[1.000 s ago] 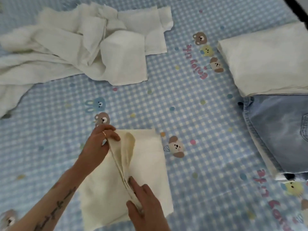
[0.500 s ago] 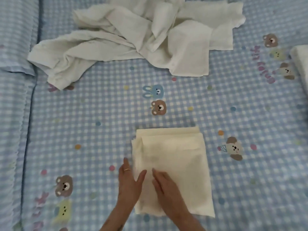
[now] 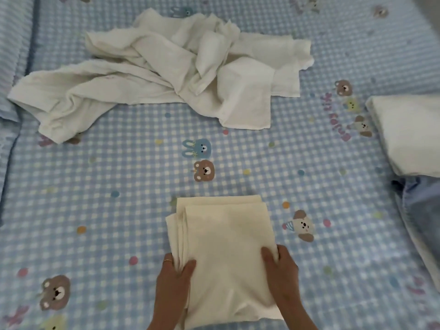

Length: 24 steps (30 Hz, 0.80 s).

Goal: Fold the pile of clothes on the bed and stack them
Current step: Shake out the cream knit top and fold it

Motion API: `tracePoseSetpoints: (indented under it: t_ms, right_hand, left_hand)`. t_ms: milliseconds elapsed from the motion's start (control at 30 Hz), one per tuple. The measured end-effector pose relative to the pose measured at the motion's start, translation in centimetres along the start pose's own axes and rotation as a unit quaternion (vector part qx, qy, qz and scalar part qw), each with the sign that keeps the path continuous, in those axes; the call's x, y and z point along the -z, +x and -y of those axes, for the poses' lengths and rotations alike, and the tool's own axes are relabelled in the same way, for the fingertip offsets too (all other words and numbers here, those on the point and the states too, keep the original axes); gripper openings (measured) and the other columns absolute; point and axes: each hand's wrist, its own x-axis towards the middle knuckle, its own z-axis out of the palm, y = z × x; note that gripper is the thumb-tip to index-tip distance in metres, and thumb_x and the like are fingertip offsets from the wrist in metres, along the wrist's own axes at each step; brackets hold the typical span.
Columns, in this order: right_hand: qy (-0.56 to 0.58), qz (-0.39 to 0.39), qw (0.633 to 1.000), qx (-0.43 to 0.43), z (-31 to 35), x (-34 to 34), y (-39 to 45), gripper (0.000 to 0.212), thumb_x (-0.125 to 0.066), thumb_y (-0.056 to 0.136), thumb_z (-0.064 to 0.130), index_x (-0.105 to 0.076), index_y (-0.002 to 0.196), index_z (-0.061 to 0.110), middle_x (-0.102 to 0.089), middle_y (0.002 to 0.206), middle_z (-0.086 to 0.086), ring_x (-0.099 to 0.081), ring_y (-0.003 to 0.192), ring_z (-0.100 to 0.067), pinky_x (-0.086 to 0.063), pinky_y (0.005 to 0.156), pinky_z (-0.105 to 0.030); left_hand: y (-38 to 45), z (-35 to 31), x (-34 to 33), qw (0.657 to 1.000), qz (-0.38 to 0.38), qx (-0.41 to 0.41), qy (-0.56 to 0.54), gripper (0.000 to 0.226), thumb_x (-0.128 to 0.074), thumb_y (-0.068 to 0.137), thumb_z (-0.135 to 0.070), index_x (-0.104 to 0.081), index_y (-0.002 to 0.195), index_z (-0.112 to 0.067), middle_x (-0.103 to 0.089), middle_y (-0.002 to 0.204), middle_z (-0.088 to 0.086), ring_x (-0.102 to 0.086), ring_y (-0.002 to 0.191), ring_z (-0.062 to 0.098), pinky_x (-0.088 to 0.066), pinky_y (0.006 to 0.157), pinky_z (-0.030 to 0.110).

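Note:
A folded cream cloth (image 3: 223, 246) lies on the blue checked bed sheet (image 3: 107, 210) near the front edge. My left hand (image 3: 172, 279) grips its left side, thumb on top and fingers under the layered edge. At the cloth's right side my right hand (image 3: 279, 265) holds it the same way. A heap of unfolded white clothes (image 3: 166, 75) is spread across the far middle of the bed.
At the right edge a folded white garment (image 3: 409, 134) sits on the bed, with folded blue denim (image 3: 421, 210) just in front of it. A blue pillow or cover edge (image 3: 9, 67) runs along the left side.
The cream cloth was folded flat over itself. Both hands moved from the cloth's middle out to its left and right sides and took hold. The view shifted left and back.

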Motion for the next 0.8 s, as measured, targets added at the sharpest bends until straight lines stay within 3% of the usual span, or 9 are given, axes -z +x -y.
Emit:
tracePoseSetpoints:
  t_ms: [100,200,400,467,533,600,700,800]
  right_hand:
    - [0.007,0.007,1.000,0.027,1.0,4.5,0.6,0.020,-0.057,0.093,0.030,-0.058,0.102,0.012,-0.067,0.097,-0.011,-0.060,0.096,-0.031,-0.041,0.076,-0.034]
    - [0.023,-0.025,0.999,0.038,1.4,11.9,2.9,0.024,-0.057,0.092,0.035,-0.059,0.107,0.015,-0.066,0.100,-0.010,-0.060,0.098,-0.031,-0.041,0.079,-0.033]
    - [0.044,-0.132,0.986,0.095,0.1,31.4,11.9,0.014,-0.057,0.092,0.031,-0.057,0.096,0.018,-0.059,0.083,0.000,-0.058,0.087,-0.026,-0.037,0.071,-0.031]
    - [0.037,-0.162,0.979,0.121,-0.6,37.6,15.9,0.011,-0.055,0.093,0.031,-0.055,0.089,0.020,-0.060,0.076,0.005,-0.058,0.076,-0.024,-0.038,0.065,-0.032]
    - [0.033,-0.197,0.969,0.143,-1.4,43.5,20.3,0.015,-0.055,0.093,0.029,-0.054,0.083,0.017,-0.060,0.069,0.005,-0.057,0.065,-0.018,-0.040,0.055,-0.030]
    - [0.029,-0.224,0.960,0.163,-1.6,47.8,24.6,0.018,-0.056,0.094,0.026,-0.054,0.081,0.014,-0.059,0.066,0.003,-0.055,0.060,-0.012,-0.039,0.050,-0.021]
    - [0.017,-0.237,0.957,0.168,-2.0,52.5,30.6,0.020,-0.055,0.094,0.027,-0.052,0.079,0.015,-0.056,0.065,0.006,-0.051,0.058,-0.006,-0.031,0.044,-0.014]
    - [0.025,-0.235,0.958,0.165,-2.3,54.7,35.8,0.021,-0.054,0.094,0.026,-0.052,0.080,0.011,-0.055,0.065,0.002,-0.051,0.058,-0.011,-0.034,0.048,-0.025]
  left_hand:
    - [-2.7,-4.0,-1.9,1.000,-0.011,-0.024,-0.004,0.044,-0.072,0.081,-0.023,-0.052,0.119,-0.013,-0.058,0.095,0.001,-0.054,0.091,0.022,-0.034,0.076,0.028]
    - [-6.0,-10.1,-5.8,0.999,-0.013,-0.042,-0.011,0.055,-0.075,0.078,-0.023,-0.051,0.126,-0.008,-0.063,0.112,0.011,-0.057,0.107,0.029,-0.040,0.085,0.032]
    - [-12.6,-23.6,-20.4,0.993,0.028,-0.103,-0.055,0.062,-0.075,0.078,-0.030,-0.049,0.131,-0.010,-0.062,0.121,0.012,-0.057,0.113,0.028,-0.042,0.097,0.036]
    - [-14.2,-27.9,-26.2,0.986,0.058,-0.136,-0.077,0.055,-0.072,0.080,-0.030,-0.052,0.127,-0.012,-0.064,0.116,0.010,-0.060,0.106,0.025,-0.045,0.089,0.034]
    - [-15.1,-31.9,-32.1,0.976,0.088,-0.172,-0.097,0.036,-0.070,0.082,-0.028,-0.056,0.114,-0.018,-0.067,0.101,0.002,-0.062,0.088,0.014,-0.045,0.071,0.029]
    - [-15.2,-35.3,-36.9,0.968,0.109,-0.198,-0.111,0.020,-0.068,0.083,-0.025,-0.055,0.098,-0.023,-0.066,0.092,-0.005,-0.061,0.080,0.006,-0.042,0.063,0.025]
    - [-14.3,-39.6,-43.6,0.959,0.122,-0.229,-0.114,0.016,-0.066,0.085,-0.020,-0.053,0.093,-0.023,-0.065,0.090,-0.007,-0.060,0.079,0.005,-0.043,0.064,0.026]
    - [-13.1,-42.5,-48.2,0.957,0.128,-0.237,-0.108,0.021,-0.064,0.087,-0.023,-0.053,0.105,-0.020,-0.064,0.097,-0.003,-0.060,0.083,0.013,-0.045,0.076,0.030]
